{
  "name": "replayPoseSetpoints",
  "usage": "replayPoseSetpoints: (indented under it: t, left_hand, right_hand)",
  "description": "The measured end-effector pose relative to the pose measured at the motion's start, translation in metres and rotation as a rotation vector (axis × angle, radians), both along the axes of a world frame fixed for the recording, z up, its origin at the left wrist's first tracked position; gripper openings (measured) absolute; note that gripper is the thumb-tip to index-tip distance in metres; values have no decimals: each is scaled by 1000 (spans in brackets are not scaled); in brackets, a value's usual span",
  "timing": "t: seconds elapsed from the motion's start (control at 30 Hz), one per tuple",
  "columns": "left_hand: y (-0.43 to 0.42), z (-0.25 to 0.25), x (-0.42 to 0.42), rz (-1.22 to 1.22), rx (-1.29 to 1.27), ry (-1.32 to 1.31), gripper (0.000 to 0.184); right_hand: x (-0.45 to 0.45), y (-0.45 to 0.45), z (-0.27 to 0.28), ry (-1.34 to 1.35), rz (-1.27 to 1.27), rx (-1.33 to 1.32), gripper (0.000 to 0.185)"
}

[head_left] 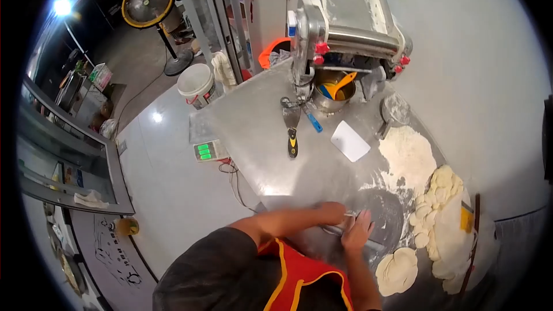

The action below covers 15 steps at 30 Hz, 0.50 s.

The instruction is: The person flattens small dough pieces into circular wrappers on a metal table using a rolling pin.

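My left hand (pixel 333 213) is closed at the bottom centre of the metal worktop (pixel 247 115), around something too small to make out. Close beside it on the right, my right hand (pixel 357 231) has its fingers stretched forward, over or against a thin greyish bar (pixel 375 245) that is partly hidden. To the right of my hands, flat round dough (pixel 397 270) lies on the worktop. Several small dough pieces (pixel 425 214) are heaped farther right, next to a larger pale dough mass (pixel 452 242). White flour (pixel 408 155) is spread above them.
A dough-rolling machine (pixel 360 6) stands at the back, with a metal pot (pixel 334 102) below it. A scraper (pixel 292 132), a blue-handled tool (pixel 313 120) and a white card (pixel 350 141) lie on the worktop. A scale (pixel 211 151) and a white bucket (pixel 197 82) are left.
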<state>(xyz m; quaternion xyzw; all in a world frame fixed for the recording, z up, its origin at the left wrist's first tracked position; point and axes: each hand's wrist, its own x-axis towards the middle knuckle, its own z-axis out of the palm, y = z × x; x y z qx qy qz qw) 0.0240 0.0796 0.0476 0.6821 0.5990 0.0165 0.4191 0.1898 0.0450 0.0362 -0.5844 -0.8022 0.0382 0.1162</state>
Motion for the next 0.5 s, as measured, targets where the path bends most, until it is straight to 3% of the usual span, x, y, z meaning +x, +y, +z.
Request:
replayPoseSetpoints:
  t: [0.03, 0.17, 0.23, 0.3, 0.33, 0.4, 0.47, 0.5]
  left_hand:
    - [4, 30, 2, 30, -15, 14, 23]
    - [16, 13, 14, -51, 140, 75, 25]
    - [13, -8, 7, -108, 148, 111, 27]
    - [-6, -55, -9, 175, 146, -83, 26]
    - [-21, -55, -12, 119, 105, -99, 26]
    - [-20, -34, -28, -16, 23, -129, 26]
    - [-14, -4, -20, -48, -19, -104, 28]
    - [-6, 9, -13, -2, -6, -58, 29]
  right_hand:
    - [-8, 29, 1, 24, -51, -23, 55]
    - [-18, 52, 4, 147, -132, -57, 59]
    - [-3, 0, -4, 83, 12, -25, 60]
    - [21, -65, -6, 61, 165, 56, 60]
    - [24, -81, -4, 101, 153, 36, 58]
    - [17, -80, 4, 183, 101, 6, 54]
    - [2, -37, 3, 5, 100, 197, 51]
    - [-3, -11, 3, -90, 40, 20, 47]
